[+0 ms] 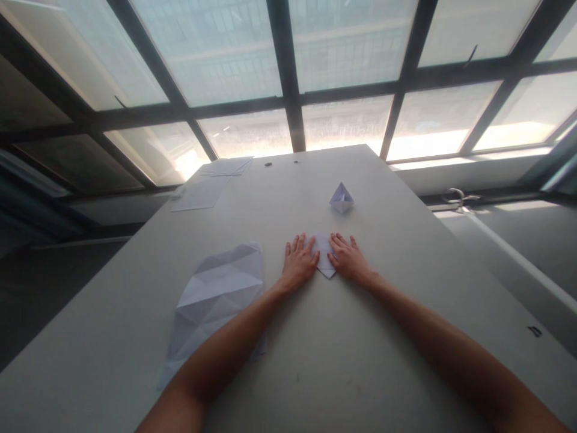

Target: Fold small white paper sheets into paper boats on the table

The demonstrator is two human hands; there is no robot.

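A small folded piece of white paper (323,248) lies flat on the table, its pointed end toward me. On its left side rests my left hand (299,258), fingers stretched out and spread, the thumb side touching the paper. Pressing on the opposite edge is my right hand (348,257), also flat with fingers apart. Parts of the paper's two sides are hidden under the fingers. Beyond the hands stands a folded paper boat (341,199) with a peaked middle. A creased, unfolded sheet (220,285) lies left of my left forearm, which covers part of it.
The white table (383,361) reaches toward large framed windows (342,42). Several plain paper sheets (202,191) lie at its far left. Near the back edge is a round hole (268,164). A small dark mark or object (535,331) is at the right edge.
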